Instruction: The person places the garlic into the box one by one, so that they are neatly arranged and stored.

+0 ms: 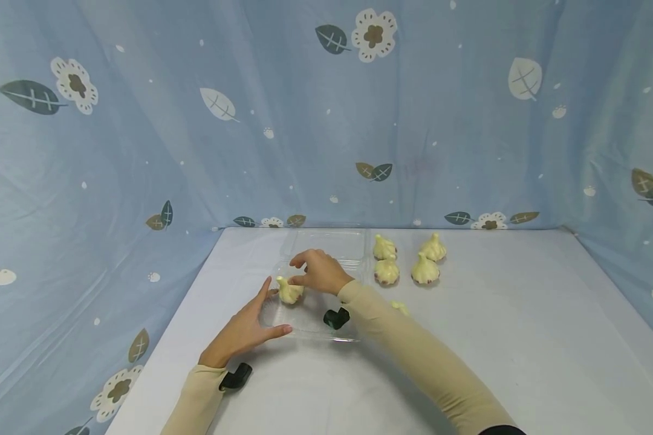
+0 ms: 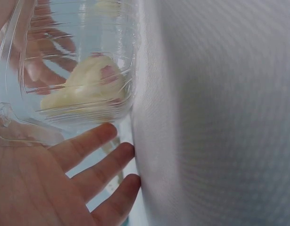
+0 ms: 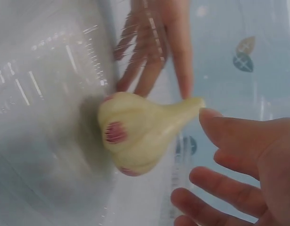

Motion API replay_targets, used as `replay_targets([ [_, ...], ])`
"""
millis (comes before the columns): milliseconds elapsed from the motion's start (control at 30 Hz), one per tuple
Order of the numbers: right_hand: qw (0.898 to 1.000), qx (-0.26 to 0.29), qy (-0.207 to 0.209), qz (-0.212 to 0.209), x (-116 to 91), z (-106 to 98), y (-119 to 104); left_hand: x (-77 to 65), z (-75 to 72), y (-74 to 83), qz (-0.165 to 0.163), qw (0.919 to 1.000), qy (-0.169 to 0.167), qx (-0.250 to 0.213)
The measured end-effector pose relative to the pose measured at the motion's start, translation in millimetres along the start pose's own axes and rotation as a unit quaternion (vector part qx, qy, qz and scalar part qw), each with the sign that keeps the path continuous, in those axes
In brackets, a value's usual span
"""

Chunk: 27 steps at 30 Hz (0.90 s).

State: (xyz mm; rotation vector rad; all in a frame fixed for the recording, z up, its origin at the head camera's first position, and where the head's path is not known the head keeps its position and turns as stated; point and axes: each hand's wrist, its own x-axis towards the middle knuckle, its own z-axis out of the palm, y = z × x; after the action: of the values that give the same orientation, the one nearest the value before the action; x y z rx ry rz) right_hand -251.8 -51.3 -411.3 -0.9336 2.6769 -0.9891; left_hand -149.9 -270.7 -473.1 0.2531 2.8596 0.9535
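A clear plastic clamshell box (image 1: 315, 333) lies with its lid folded back. Inside its left part stands a garlic bulb (image 1: 290, 292), pale yellow with purple patches, stem upward. My right hand (image 1: 322, 273) is over the box; in the right wrist view its thumb (image 3: 229, 129) is at the stem's tip and the other fingers are spread apart. Along the box's left side my left hand (image 1: 245, 326) rests with straight fingers, its thumb by the front corner. Through the box wall in the left wrist view the bulb (image 2: 90, 87) lies close to those fingers.
Right of the box, several more garlic bulbs (image 1: 425, 270) stand on the white table (image 1: 495, 338). Another bulb (image 1: 399, 307) is partly hidden by the right sleeve. Black wrist devices (image 1: 236, 377) sit on both forearms. A blue patterned curtain (image 1: 326, 121) closes off the back and sides.
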Motion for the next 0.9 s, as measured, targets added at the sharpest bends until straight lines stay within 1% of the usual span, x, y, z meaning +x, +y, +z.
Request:
replay_targets([
  [133,1.000,0.015,0.006,-0.017,-3.4,-7.6,-2.4,-0.5,0.5,-0.5,-0.001,1.0000,0.000,-0.003],
  [267,0.998,0.038,0.015,-0.043,-9.3,-16.9,-3.4,-1.1,1.4,-1.0,0.000,1.0000,0.002,0.000],
  [400,0.995,0.059,0.038,-0.067,-17.0,-27.3,-1.8,-1.2,2.5,-1.4,0.001,1.0000,0.003,0.000],
  [500,0.992,0.068,0.064,-0.079,-23.1,-35.9,0.3,-0.8,3.1,-1.8,0.002,1.0000,0.005,0.000],
  [667,0.988,0.079,0.101,-0.087,-34.4,-50.9,3.3,-0.1,3.7,-2.9,0.003,1.0000,0.004,0.002],
  [900,0.986,0.090,0.121,-0.075,-52.0,-71.4,11.4,0.8,3.4,-1.8,0.007,1.0000,0.004,0.004],
])
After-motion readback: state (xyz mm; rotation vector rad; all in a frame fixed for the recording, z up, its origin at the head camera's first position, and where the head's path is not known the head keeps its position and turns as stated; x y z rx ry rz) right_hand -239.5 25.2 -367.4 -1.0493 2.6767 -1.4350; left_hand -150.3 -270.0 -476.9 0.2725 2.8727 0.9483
